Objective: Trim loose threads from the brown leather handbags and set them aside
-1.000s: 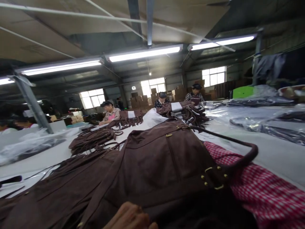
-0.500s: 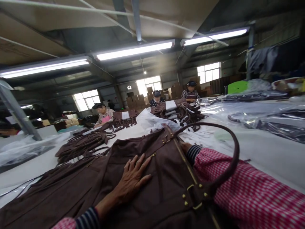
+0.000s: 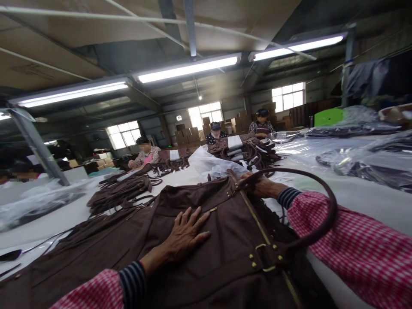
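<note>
A dark brown handbag (image 3: 199, 266) with brass zip, studs and buckle lies across the table in front of me. Flat on its front panel, fingers spread beside a small zip pull, rests my left hand (image 3: 185, 236). My right hand (image 3: 260, 185) is at the bag's far upper edge, behind the base of the looped handle (image 3: 331, 206). The handle and the bag's edge partly cover its fingers, so their grip is hidden. The handle arches over my right forearm.
Stacks of brown bags (image 3: 247, 150) with white wraps stand at the back, and more bags (image 3: 122, 191) lie left. Clear plastic (image 3: 370, 163) covers bags on the right of the white table (image 3: 41, 227). Several co-workers sit beyond. A metal post (image 3: 38, 141) rises at left.
My right hand has come into fuller view at the bag's far edge, shifted slightly up and right. My left hand stays flat on the panel. The whole view has shifted a little.
</note>
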The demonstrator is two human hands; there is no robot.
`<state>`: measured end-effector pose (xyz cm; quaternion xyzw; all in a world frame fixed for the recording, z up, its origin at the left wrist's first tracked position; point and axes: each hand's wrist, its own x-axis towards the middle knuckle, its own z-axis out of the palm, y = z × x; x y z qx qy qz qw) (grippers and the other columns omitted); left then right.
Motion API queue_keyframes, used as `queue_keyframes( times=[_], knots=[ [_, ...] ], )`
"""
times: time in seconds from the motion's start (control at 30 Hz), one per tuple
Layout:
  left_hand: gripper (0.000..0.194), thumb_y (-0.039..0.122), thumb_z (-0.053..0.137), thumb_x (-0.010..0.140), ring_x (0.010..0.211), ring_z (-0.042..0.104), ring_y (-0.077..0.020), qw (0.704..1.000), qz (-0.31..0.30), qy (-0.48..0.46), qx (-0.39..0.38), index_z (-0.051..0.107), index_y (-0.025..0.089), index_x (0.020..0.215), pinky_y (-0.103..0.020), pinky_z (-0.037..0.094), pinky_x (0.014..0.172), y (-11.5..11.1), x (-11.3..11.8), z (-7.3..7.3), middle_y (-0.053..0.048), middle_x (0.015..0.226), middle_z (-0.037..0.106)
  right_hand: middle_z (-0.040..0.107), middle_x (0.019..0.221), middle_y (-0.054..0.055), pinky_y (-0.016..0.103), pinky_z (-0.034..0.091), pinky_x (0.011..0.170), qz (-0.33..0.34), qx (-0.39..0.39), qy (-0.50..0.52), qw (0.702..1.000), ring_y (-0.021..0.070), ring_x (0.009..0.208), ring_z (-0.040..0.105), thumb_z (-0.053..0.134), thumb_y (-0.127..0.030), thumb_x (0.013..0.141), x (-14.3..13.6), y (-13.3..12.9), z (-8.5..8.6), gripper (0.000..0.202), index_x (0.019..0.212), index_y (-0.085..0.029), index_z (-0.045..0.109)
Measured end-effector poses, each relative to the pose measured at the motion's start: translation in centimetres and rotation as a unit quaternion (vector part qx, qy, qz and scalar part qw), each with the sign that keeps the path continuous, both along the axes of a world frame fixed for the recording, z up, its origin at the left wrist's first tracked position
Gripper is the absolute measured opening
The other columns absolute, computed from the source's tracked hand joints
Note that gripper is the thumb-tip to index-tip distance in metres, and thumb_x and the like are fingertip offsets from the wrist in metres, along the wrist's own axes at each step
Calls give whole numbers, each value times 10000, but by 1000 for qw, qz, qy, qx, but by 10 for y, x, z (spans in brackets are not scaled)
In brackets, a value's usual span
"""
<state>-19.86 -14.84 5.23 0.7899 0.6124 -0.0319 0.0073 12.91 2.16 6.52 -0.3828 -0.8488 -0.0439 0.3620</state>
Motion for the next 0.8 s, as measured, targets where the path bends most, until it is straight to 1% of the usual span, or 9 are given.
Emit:
queue_keyframes(
  times=[0.07,0.17,0.27,0.33,0.43,0.53,0.63,0.73,0.8],
  knots=[
    [661,691,241,984,1548,51,-390,999,-7,4,-37,148,433,1586,-645,114,1200,4,-1,12,-27,1693,88,741,1120,103,293,411,1016,63,-5,-62,996,141,1143,624,340,-45,822,17,-6,-2,424,981,-52,733],
    [762,758,327,925,1532,72,-446,992,-17,19,-121,183,412,1588,-686,146,1164,17,0,40,-69,1689,113,738,1153,141,389,453,1027,114,-46,-111,986,234,1112,660,501,-9,744,43,-17,-6,444,1100,-118,742],
    [751,679,532,880,1440,360,-426,983,-53,36,-170,382,349,1538,-575,326,1126,36,7,72,-99,1598,389,761,1084,112,395,515,938,184,-192,-56,962,268,1015,694,602,-113,766,59,-27,-7,378,1105,-169,758],
    [562,580,556,902,1265,564,-352,986,-74,41,-143,588,297,1387,-449,422,1058,47,21,87,-89,1388,622,770,1029,98,378,535,883,201,-304,55,930,267,964,705,627,-244,808,67,-32,-5,298,1057,-160,769],
    [477,528,527,937,1208,601,-304,994,-106,-10,-25,630,250,1312,-387,429,1044,57,53,94,-85,1310,664,771,969,107,368,547,804,130,-386,166,898,274,909,709,632,-395,828,77,-33,1,344,1019,-143,767],
    [615,467,600,907,1321,514,-311,983,-143,-106,41,472,214,1454,-415,390,1105,65,91,89,-116,1453,550,761,932,103,413,525,823,48,-324,66,943,305,915,691,648,-401,804,84,-27,9,284,892,-167,783],
    [784,407,700,823,1367,454,-357,971,-142,-192,19,383,181,1503,-483,378,1114,79,123,79,-169,1501,479,733,1093,105,484,467,968,2,-144,11,990,350,1097,628,671,-354,787,74,-27,25,274,979,-191,779],
    [912,286,772,715,1312,502,-349,933,-126,-337,1,341,134,1505,-476,422,1071,97,141,72,-208,1473,486,655,1295,112,502,409,1071,37,-5,64,997,330,1242,549,621,-258,829,48,-40,56,374,1184,-189,713],
    [817,218,744,698,1154,608,-289,890,-109,-442,-16,414,133,1440,-428,491,976,107,146,74,-173,1333,601,645,1311,111,466,441,1054,111,16,81,990,297,1217,572,606,-215,844,29,-55,79,377,1208,-189,702]
  ],
)
